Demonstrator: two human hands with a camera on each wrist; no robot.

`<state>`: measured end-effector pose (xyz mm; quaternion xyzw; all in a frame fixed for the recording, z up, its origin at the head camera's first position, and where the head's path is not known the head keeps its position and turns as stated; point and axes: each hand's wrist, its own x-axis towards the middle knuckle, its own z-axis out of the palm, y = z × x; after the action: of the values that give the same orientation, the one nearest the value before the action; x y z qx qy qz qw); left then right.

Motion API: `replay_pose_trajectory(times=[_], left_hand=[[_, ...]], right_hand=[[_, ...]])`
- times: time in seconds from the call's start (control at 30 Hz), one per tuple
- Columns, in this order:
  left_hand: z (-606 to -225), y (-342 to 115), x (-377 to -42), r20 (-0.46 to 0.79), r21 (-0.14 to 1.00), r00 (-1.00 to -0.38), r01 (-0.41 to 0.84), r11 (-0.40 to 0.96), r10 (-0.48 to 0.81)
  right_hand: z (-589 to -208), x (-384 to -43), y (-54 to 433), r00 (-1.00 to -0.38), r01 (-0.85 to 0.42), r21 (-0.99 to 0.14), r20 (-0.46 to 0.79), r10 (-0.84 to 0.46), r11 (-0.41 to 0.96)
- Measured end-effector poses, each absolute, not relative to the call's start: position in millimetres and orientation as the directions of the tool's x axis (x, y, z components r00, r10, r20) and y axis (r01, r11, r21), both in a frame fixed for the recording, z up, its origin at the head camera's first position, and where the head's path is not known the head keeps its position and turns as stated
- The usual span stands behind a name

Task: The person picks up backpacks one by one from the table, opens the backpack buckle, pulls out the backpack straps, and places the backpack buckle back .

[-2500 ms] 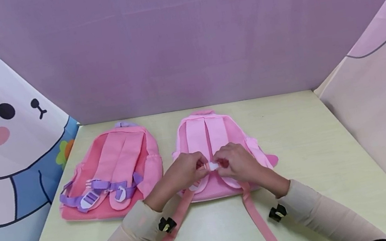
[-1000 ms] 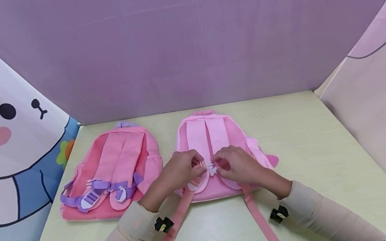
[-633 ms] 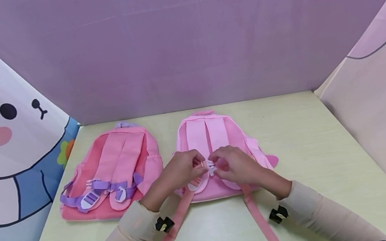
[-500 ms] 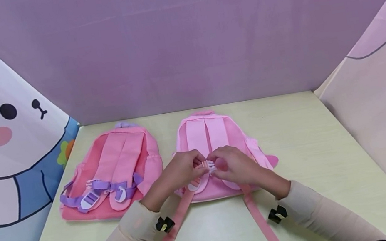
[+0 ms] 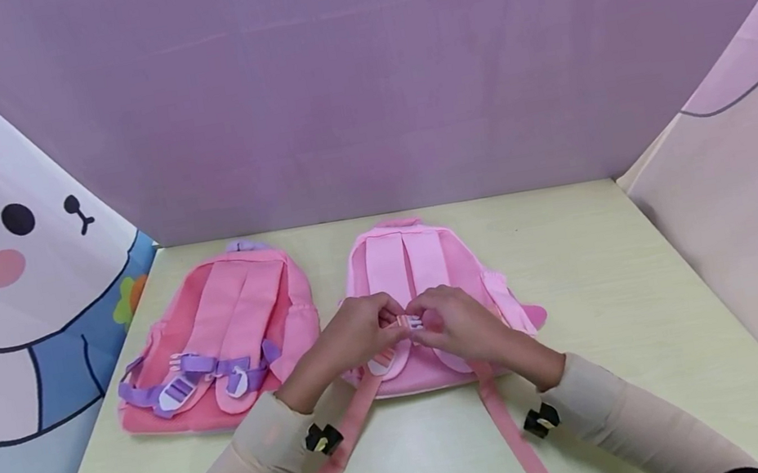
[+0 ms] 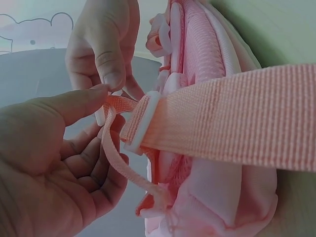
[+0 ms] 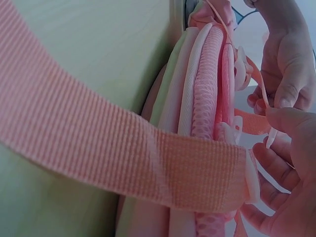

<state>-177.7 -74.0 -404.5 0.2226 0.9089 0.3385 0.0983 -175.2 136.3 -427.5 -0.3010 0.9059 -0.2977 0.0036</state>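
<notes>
In the head view a light pink backpack (image 5: 387, 268) lies with its shoulder straps up. Over its middle, my left hand (image 5: 355, 331) pinches a peach webbing strap beside a white pronged buckle (image 5: 415, 321). My right hand (image 5: 463, 324) has thumb and fingertips on the buckle's prongs, which point right. Both wrist views show the two thumbs close together at the looped strap (image 6: 118, 103). Fingers partly hide the buckle (image 7: 271, 138). A white strap adjuster (image 6: 145, 121) sits on the wide webbing nearer the camera in the left wrist view.
A coral backpack (image 5: 239, 292) with purple straps (image 5: 198, 363) lies to the left. Peach strap tails (image 5: 510, 435) trail toward the table's front edge. A purple backdrop (image 5: 355, 83) rises behind the table (image 5: 575, 255), with printed cloths (image 5: 11, 311) on both sides.
The white buckle, hanging lower between the hands a second ago, now lies level with its prongs pointing right. My right fingers have shifted slightly left onto it; the left hand is nearly still.
</notes>
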Motion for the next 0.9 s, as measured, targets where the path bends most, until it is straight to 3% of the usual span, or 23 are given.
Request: replay_pose_trajectory(times=[0.43,0.9], left_hand=[[-403.7,-81.7,-178.5,-0.133,0.702,-0.862,0.266,0.661,0.488],[-402.8,-86.2,-181.3,-0.119,0.729,-0.863,0.259,0.633,0.491]], right_hand=[[-429.2,-175.7,138.2,-0.798,-0.585,-0.505,0.218,-0.562,0.635],[-432.0,-175.7,138.3,-0.813,-0.553,-0.553,0.193,-0.55,0.624]])
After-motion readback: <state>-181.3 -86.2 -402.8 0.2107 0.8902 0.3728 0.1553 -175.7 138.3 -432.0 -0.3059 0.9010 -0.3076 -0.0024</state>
